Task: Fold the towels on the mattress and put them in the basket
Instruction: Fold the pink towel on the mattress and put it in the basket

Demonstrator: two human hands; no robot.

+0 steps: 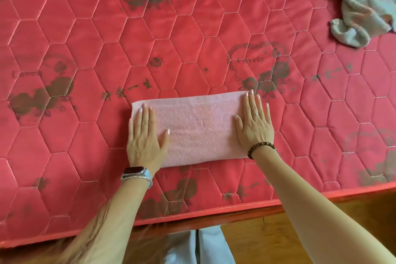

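Note:
A pink towel (pixel 198 128), folded into a flat rectangle, lies on the red quilted mattress (pixel 85 49) near its front edge. My left hand (pixel 144 137) presses flat on the towel's left end, fingers straight. My right hand (pixel 255 122) lies flat on the right end, fingers spread and straight. A crumpled pale towel (pixel 364 4) lies at the far right corner of the mattress. No basket is in view.
The mattress's front edge (pixel 214 214) runs across the bottom, with a wooden floor (pixel 278 240) below it on the right. My legs in light trousers (pixel 199 246) stand against the edge.

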